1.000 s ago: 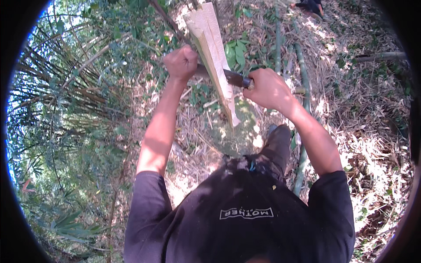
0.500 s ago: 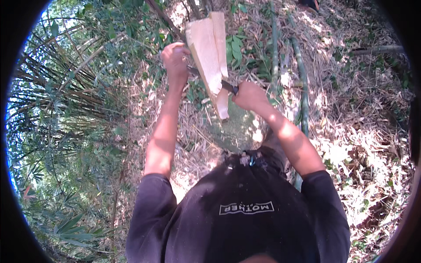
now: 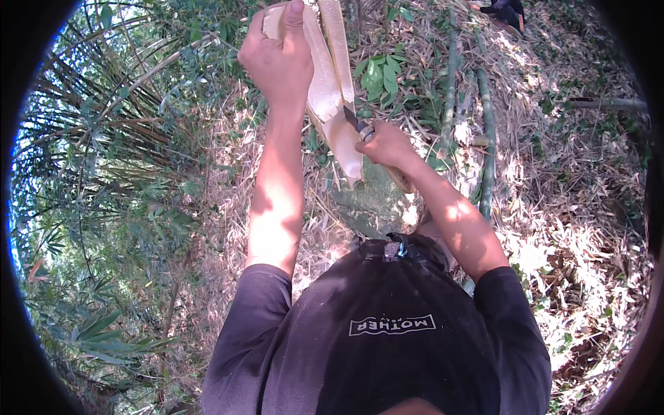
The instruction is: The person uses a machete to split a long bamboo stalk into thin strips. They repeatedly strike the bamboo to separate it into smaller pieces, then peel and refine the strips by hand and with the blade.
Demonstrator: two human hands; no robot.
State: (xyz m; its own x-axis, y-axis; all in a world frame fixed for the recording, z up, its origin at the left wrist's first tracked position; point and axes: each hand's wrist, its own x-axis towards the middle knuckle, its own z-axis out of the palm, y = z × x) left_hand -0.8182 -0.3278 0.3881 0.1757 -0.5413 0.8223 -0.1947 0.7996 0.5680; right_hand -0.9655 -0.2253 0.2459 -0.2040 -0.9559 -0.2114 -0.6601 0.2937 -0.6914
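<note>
The left hand (image 3: 278, 59), fingers curled and thumb extended, grips the upper left part of the wood (image 3: 325, 90), a pale, split piece tapering toward the wearer. The right hand (image 3: 389, 146) closes around the handle of the knife (image 3: 351, 117), its blade meeting the wood near the base of the split. Green poles (image 3: 487, 131) lie to the right on leaf litter (image 3: 539, 180).

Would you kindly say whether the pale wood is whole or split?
Partly split: the pale wood shows a lengthwise gap above, but looks joined below.
</note>
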